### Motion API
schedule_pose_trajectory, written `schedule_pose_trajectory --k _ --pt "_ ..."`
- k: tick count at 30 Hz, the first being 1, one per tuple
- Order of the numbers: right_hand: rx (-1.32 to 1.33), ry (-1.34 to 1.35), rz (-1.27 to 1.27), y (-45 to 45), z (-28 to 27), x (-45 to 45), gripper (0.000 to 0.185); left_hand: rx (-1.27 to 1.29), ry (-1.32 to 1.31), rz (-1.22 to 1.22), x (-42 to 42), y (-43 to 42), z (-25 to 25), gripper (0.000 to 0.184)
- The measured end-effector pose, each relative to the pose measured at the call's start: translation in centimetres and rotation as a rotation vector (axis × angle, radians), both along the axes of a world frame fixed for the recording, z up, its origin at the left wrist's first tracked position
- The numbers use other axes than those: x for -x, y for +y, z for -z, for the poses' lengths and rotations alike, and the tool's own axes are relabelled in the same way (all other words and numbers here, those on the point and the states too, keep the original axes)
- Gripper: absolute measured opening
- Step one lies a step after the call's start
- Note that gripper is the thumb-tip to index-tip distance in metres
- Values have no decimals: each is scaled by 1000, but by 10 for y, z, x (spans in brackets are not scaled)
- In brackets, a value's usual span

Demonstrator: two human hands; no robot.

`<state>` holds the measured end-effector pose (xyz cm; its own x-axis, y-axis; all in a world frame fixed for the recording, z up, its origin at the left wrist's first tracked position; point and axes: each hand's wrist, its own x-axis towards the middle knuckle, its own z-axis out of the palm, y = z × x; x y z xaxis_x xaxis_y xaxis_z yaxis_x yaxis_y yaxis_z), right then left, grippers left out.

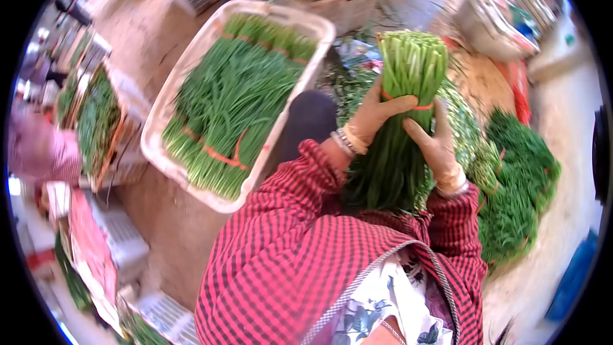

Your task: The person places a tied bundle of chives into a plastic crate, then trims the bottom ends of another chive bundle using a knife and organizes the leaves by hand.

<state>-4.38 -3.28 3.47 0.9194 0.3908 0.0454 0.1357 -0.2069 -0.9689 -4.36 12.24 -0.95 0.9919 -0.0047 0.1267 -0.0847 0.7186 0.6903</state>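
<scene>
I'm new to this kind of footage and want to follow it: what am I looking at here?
There is no machine here, just a person at work. The single picture comes from a camera on their head, looking down. The left hand grips a bundle of greens, cut ends up; the right hand is beside its orange band. To the left, a pale tray holds more banded greens. Other greens lie at the right.

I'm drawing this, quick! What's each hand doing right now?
Left hand: closed around the green bunch, thumb in front.
Right hand: thumb and finger spread against the bunch, by the red band; can't tell if it's gripping.
</scene>
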Motion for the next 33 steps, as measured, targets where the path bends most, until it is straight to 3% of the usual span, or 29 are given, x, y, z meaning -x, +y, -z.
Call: schedule_pose_trajectory --k 3,4,6,7,10,11,14,16,19,20,21,22,24,25,26,27,28,30,33 --pt "-37 32 -162 9 8 12 90 299 38 93 10 16 7 44" --pt "-37 34 -193 13 9 16 90 299 35 62 11 23 13 44" --pt "-114 270 -234 14 14 22 90 538 114 123 13 32 14 42" --pt "-168 448 -210 14 25 24 80 523 167 133 16 37 16 43" --pt "-91 526 -163 23 34 18 67 551 193 120 17 46 28 45" --pt "-119 496 -147 28 31 18 59 521 189 123 21 50 28 47" --pt "-75 358 -153 32 32 13 59 388 153 15 30 64 26 49" --pt "-53 300 -141 35 27 10 59 238 35 -48 32 78 31 48" --pt "59 89 -143 33 25 0 66 18 101 -107 51 103 28 41" --pt "55 86 -138 32 22 -4 66 -209 135 -194 59 110 36 36" --pt "178 -28 -135 31 17 -8 68 -435 166 -282 66 115 35 34" --pt "304 -140 -133 31 11 -10 71 -438 164 -279 72 117 33 34" --pt "360 -203 -113 32 2 -13 74 -1321 -262 -843 85 120 8 33" --pt "460 -352 -120 33 -2 -15 74 -1478 -310 -734 92 126 -3 45" --pt "559 -502 -130 35 -8 -15 74 -1479 -306 -740 92 125 -22 45" --pt "651 -655 -131 40 -17 -13 74 -1688 -392 -700 91 124 -43 51" --pt "643 -661 -143 45 -22 -13 74 -1898 -476 -652 90 124 -58 59" --pt "798 -705 -207 52 -28 -13 72 -1991 -483 -609 87 128 -69 67" --pt "825 -811 -302 63 -38 -11 74 -2130 -458 -469 92 134 -87 80"
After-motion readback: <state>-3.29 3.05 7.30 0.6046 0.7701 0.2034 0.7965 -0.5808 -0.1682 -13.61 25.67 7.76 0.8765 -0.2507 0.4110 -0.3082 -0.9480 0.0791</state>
